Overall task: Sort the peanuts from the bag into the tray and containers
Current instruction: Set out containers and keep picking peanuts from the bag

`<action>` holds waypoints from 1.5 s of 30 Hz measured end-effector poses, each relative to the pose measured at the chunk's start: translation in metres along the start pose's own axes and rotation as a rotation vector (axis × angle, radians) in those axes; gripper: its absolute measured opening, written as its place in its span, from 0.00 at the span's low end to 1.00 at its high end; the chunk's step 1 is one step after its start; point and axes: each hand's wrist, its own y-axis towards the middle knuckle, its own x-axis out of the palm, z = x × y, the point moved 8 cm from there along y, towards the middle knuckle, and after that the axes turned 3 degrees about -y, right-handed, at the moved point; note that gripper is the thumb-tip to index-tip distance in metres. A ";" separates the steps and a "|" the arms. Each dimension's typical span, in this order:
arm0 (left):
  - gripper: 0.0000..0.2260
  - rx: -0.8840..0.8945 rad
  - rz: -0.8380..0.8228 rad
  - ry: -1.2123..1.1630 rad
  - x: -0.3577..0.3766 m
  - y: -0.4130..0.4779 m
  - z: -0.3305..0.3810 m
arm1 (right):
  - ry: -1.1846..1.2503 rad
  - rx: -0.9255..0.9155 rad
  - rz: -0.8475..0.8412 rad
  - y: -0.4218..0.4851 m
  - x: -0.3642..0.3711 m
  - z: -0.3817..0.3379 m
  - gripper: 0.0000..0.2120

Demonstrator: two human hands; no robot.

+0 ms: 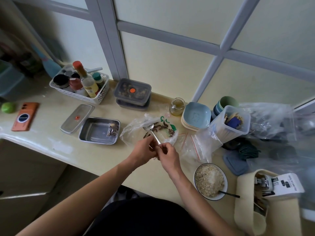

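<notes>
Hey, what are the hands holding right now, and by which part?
The right hand pinches the metal spoon by the end of its handle. Whether the left hand holds anything cannot be told.

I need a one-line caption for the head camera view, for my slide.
Right hand holds a spoon in the open plastic bag, left hand beside it; steel tray stands nearby.

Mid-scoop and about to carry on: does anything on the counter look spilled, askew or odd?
No spill shows. The metal lid with a red knob leans on the left rim of the rectangular steel tray. The clear plastic bag under the metal spoon holds dark striped seeds that look unlike peanuts.
</notes>
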 end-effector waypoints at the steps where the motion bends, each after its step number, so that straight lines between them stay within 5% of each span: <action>1: 0.10 0.007 0.004 0.004 0.000 0.000 0.000 | -0.005 -0.007 0.006 0.000 -0.001 0.000 0.03; 15: 0.06 0.080 0.201 0.141 -0.004 -0.006 0.006 | -0.359 -0.125 0.080 -0.002 -0.002 -0.005 0.02; 29: 0.08 0.089 0.333 0.168 -0.003 -0.020 -0.005 | -0.302 -0.140 0.053 -0.003 -0.003 -0.002 0.06; 32: 0.12 0.217 0.262 0.223 0.004 -0.021 -0.001 | -0.218 -0.080 0.007 -0.003 -0.005 -0.003 0.07; 39: 0.44 0.314 -0.185 0.386 0.032 -0.026 -0.006 | -0.194 -0.084 -0.055 -0.002 -0.006 -0.009 0.12; 45: 0.31 0.308 -0.089 0.354 0.024 -0.017 -0.008 | -0.089 -0.064 -0.186 -0.004 0.003 -0.001 0.13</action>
